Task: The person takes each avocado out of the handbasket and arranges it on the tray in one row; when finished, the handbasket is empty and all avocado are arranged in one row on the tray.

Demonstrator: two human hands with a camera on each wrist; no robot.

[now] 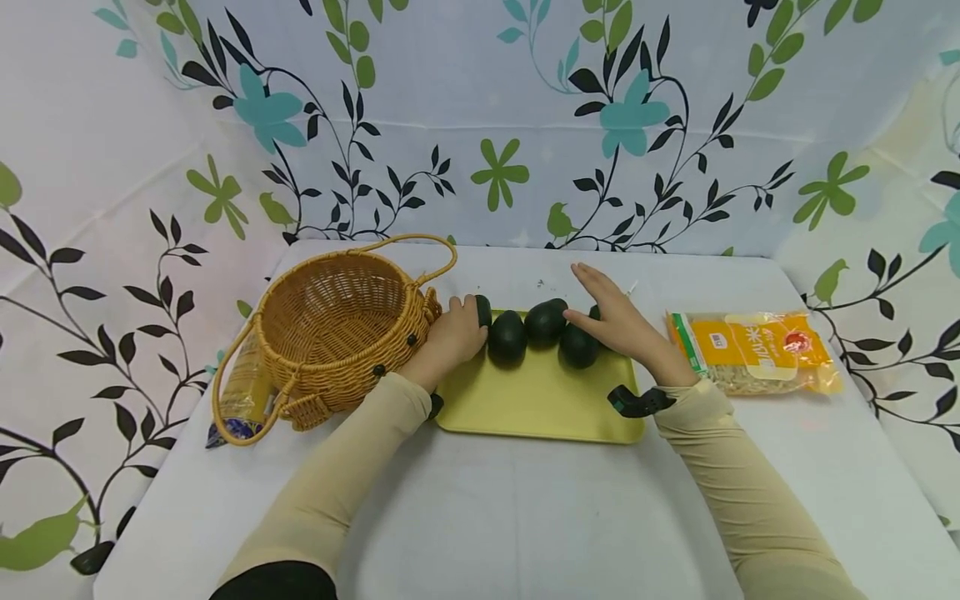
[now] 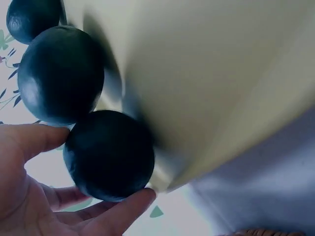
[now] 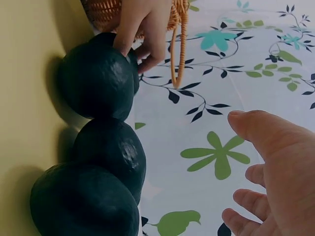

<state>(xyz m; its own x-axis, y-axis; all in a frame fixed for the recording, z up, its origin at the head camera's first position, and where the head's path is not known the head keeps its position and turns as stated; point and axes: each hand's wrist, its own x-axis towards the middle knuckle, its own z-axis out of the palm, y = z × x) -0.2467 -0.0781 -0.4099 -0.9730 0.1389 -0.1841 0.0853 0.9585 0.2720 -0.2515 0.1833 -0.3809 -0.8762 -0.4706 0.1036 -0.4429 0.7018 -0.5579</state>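
Note:
My left hand (image 1: 455, 329) grips the leftmost dark green avocado (image 2: 109, 156) at the left end of the yellow tray (image 1: 540, 408). In the left wrist view its thumb and fingers curve around that avocado's sides, while a second avocado (image 2: 61, 76) sits right against it. More avocados (image 1: 546, 322) form an uneven row along the tray's far side. Over the right end of this row is my right hand (image 1: 618, 323), its fingers spread and holding nothing. In the right wrist view, that hand's thumb and fingers stand apart from the avocados (image 3: 83, 201).
A wicker basket (image 1: 405, 333) with raised handles stands left of the tray, right beside my left hand. Behind it lies a clear yellowish package (image 1: 246, 387). To the right rests an orange and clear bag of grain (image 1: 757, 354). A patterned cloth (image 1: 495, 100) hangs behind the table.

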